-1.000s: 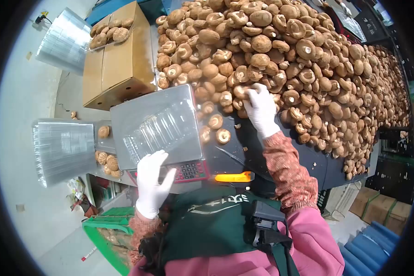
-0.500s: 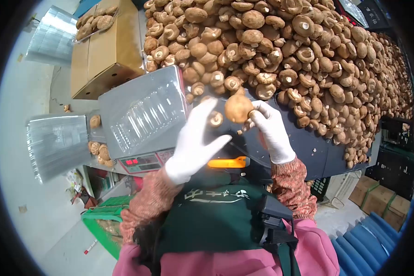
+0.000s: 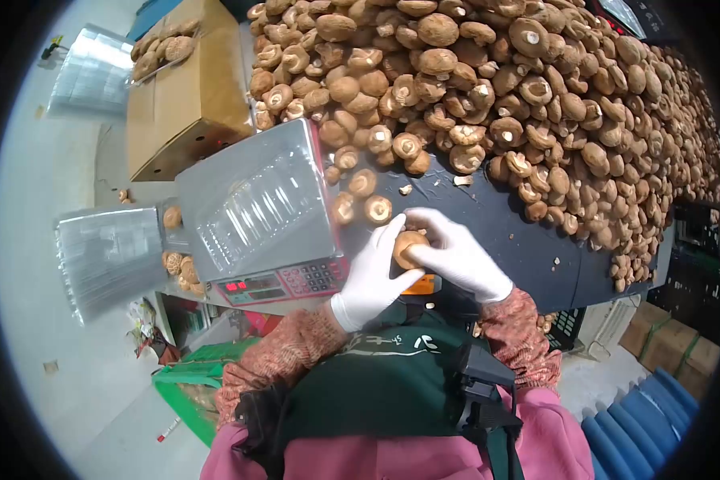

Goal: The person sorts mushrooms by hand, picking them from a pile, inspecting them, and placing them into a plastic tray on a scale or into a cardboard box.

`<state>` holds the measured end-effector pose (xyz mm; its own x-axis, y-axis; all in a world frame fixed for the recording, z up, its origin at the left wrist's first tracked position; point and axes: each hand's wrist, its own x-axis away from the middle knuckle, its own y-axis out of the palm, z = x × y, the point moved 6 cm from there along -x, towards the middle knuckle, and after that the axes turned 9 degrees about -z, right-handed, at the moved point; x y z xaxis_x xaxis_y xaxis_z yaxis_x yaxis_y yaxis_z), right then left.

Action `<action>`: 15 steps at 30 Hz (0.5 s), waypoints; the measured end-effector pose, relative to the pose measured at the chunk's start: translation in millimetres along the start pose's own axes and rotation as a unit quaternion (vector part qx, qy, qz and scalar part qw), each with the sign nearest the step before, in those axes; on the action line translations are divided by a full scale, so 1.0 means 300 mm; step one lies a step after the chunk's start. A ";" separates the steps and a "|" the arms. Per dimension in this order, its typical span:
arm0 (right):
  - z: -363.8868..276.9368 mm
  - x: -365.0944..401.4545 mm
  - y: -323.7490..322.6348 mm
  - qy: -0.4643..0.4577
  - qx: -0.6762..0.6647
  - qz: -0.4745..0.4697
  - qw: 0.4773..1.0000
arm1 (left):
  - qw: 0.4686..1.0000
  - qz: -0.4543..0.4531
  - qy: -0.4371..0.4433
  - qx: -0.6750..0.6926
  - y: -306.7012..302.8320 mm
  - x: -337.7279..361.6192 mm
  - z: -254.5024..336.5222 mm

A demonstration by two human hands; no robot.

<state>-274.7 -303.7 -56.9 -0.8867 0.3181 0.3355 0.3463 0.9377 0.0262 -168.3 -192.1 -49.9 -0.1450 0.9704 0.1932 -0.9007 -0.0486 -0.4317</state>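
Both hands wear white gloves and meet around one brown mushroom [image 3: 408, 250] above the dark table. My left hand [image 3: 372, 280] touches it from the left side with its fingers curved. On the right side, my right hand [image 3: 458, 258] grips the same mushroom, its thumb across the cap. An orange tool [image 3: 426, 285] lies partly hidden beneath the hands. Three loose mushrooms, one of them stem-up [image 3: 378, 210], sit beside the scale [image 3: 252, 200], which bears a clear plastic tray [image 3: 256, 214]. The large mushroom pile [image 3: 488, 88] lies beyond the hands.
A cardboard box [image 3: 168, 120] with packed mushrooms [image 3: 165, 50] on top stands at the back left. Stacked clear trays [image 3: 108, 252] are at the left. A green crate [image 3: 186, 392] is low at the left, and blue rolls [image 3: 644, 424] are at the lower right.
My hands have come together and nearer my body, with the mushroom from the right hand now between them. My left hand has closed in on it.
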 end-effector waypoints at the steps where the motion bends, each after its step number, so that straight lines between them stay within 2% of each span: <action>1: 0.017 0.015 0.015 0.010 0.038 -0.013 0.999 | 0.999 -0.019 -0.003 0.032 0.009 -0.001 -0.008; 3: 0.010 0.081 -0.015 0.002 0.072 -0.011 0.997 | 0.996 -0.060 0.004 0.072 0.038 -0.005 -0.003; 4: 0.016 0.138 -0.059 0.012 0.165 0.018 0.986 | 0.994 -0.081 0.012 0.075 0.044 0.001 0.011; 5: 0.027 0.201 -0.106 0.049 0.246 0.049 0.967 | 0.992 -0.101 0.020 0.077 0.048 0.004 0.018; 6: 0.049 0.277 -0.151 0.087 0.338 0.080 0.934 | 0.994 -0.080 0.066 0.023 0.034 0.000 0.033; 7: 0.075 0.354 -0.194 0.124 0.427 0.110 0.889 | 0.995 -0.084 0.054 0.018 0.034 0.007 0.002; 9: 0.161 0.527 -0.267 0.353 0.591 -0.042 0.724 | 0.994 -0.097 0.042 0.020 0.077 -0.009 -0.036; 10: 0.185 0.557 -0.291 0.396 0.544 -0.069 0.736 | 0.996 -0.083 0.043 0.015 0.075 -0.016 -0.022; 13: 0.103 0.495 -0.351 0.167 0.543 0.170 0.805 | 0.993 -0.099 0.063 0.012 0.089 -0.022 -0.001; 14: 0.064 0.452 -0.383 0.105 0.524 0.262 0.804 | 0.992 -0.109 0.068 0.003 0.082 -0.028 0.024; 15: 0.045 0.418 -0.417 0.048 0.557 0.322 0.764 | 0.991 -0.107 0.078 -0.010 0.082 -0.030 0.030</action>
<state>-433.3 -379.2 -30.8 -0.5974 0.8019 0.0104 0.1781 0.1453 -0.9732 -192.7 -204.1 -54.3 0.1147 0.9828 0.1446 -0.8954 0.1653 -0.4135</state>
